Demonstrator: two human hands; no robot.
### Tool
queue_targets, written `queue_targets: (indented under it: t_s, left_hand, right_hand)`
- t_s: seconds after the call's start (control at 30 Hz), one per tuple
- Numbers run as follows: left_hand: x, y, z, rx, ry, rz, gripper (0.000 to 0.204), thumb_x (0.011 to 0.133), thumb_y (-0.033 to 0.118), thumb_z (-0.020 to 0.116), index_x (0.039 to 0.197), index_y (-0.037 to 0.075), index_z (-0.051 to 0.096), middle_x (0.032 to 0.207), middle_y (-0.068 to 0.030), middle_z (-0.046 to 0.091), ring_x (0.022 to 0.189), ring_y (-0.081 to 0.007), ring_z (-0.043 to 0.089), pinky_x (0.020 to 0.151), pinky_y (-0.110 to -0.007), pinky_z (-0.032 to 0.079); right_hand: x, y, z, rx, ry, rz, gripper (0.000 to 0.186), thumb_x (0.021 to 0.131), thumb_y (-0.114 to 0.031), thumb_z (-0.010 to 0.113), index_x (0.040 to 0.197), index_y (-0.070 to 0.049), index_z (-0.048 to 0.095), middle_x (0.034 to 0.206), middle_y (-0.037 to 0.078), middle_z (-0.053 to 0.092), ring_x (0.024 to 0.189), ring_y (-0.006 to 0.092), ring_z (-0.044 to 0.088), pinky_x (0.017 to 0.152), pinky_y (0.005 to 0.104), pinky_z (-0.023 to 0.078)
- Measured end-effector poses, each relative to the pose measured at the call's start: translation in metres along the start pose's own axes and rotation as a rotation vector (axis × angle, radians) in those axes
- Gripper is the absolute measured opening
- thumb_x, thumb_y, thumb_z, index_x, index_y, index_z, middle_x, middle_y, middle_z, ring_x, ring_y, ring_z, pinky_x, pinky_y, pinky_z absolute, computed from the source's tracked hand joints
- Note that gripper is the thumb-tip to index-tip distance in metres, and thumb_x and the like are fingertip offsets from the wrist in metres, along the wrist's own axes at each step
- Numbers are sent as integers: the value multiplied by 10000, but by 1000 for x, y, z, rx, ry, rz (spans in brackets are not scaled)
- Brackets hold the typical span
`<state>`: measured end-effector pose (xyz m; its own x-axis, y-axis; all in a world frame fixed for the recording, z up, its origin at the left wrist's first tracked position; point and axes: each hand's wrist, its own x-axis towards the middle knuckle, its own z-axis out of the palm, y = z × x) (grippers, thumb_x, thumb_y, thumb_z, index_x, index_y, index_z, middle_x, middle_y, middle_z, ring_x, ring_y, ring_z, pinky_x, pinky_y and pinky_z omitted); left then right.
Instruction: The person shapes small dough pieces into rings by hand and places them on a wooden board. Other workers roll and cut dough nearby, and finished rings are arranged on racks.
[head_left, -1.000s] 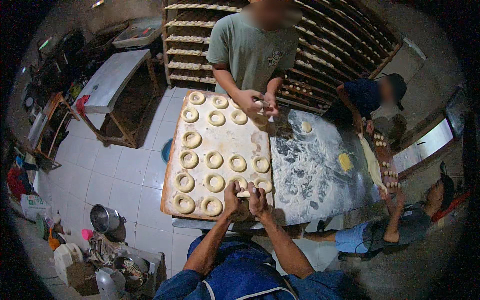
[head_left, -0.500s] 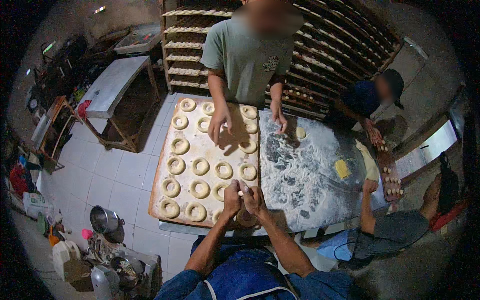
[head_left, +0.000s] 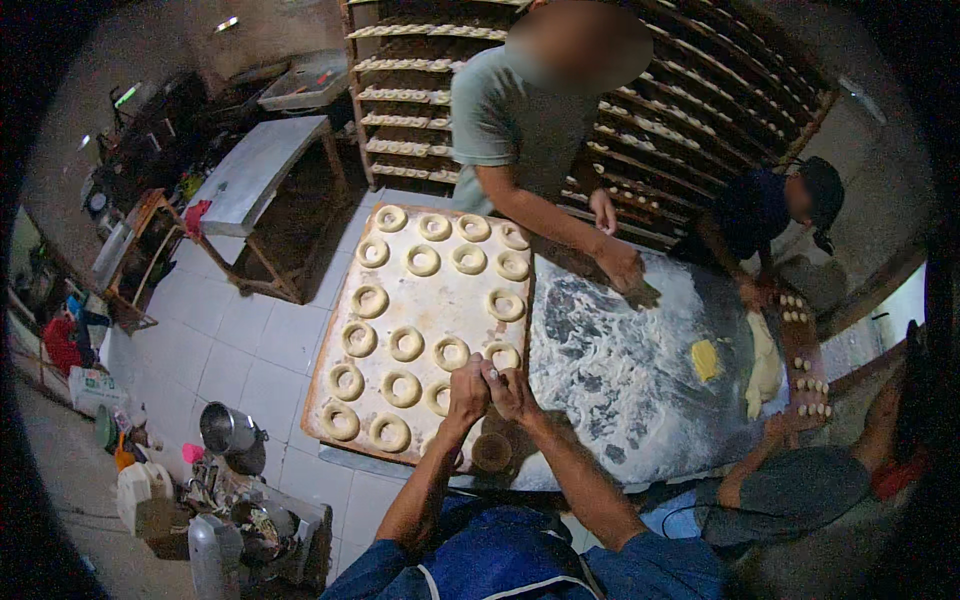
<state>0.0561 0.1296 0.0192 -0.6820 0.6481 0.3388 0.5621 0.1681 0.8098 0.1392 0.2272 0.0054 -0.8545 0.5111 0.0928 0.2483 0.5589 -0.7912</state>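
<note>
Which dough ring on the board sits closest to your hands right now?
The ring at the board's right edge, just above the right hand and left hand; the other rings lie farther left or up the board.

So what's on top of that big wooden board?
Rows of pale ring-shaped dough pieces lie on the floured wooden board. The person's left hand and right hand cover part of the near edge.

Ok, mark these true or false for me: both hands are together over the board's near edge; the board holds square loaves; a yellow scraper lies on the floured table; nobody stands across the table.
1. Both hands, left hand and right hand, meet over the near edge of the board: true.
2. The board holds square loaves: false, it holds dough rings.
3. A yellow scraper lies on the floured table: true.
4. Nobody stands across the table: false, a person in a grey shirt stands there.
</note>
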Motion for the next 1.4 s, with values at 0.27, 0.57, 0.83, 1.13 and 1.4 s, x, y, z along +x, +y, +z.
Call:
queue_targets:
  t_s: [0.27, 0.57, 0.83, 1.13, 1.4]
  left_hand:
    - [42, -12, -22, -184, 76, -144, 386, 946, 301, 334, 696, 16, 409, 577, -167, 445, 551, -240, 468, 514, -395, 386]
    - [159, -39, -53, -513, 109, -405, 269, 875, 236, 438, 750, -2, 440, 566, -131, 435, 530, -276, 459, 515, -364, 424]
    - [132, -131, -38, 258, 179, 13, 179, 750, 125, 631, 872, 6, 578, 782, -203, 551, 723, -375, 551, 653, -455, 451]
    - [148, -112, -34, 189, -108, 110, 174, 698, 139, 705, 780, 14, 616, 774, -172, 559, 754, -339, 556, 667, -413, 455]
    - [118, -77, -74, 90, 179, 181, 319, 750, 138, 677, 1026, 7, 584, 924, -181, 562, 893, -353, 530, 812, -406, 422]
  right_hand:
    - [53, -31, 10, 270, -40, 265, 558, 942, -481, 392, 687, -9, 544, 602, 44, 531, 567, 170, 500, 573, 322, 373]
    - [158, -45, -23, 306, 57, 9, 415, 726, -269, 701, 990, 22, 570, 893, 112, 627, 818, 218, 596, 752, 359, 471]
    - [50, -27, -29, -55, -17, 214, 648, 733, -236, 715, 1240, 11, 395, 1000, 228, 592, 922, 343, 593, 787, 436, 471]
    - [-53, -11, -56, 199, -56, 262, 361, 800, -153, 688, 1108, -40, 538, 733, 62, 556, 710, 132, 560, 625, 304, 482]
    - [-138, 29, -64, 280, 265, 414, 242, 801, -17, 609, 1029, -46, 533, 649, 40, 523, 571, 127, 541, 509, 297, 478]
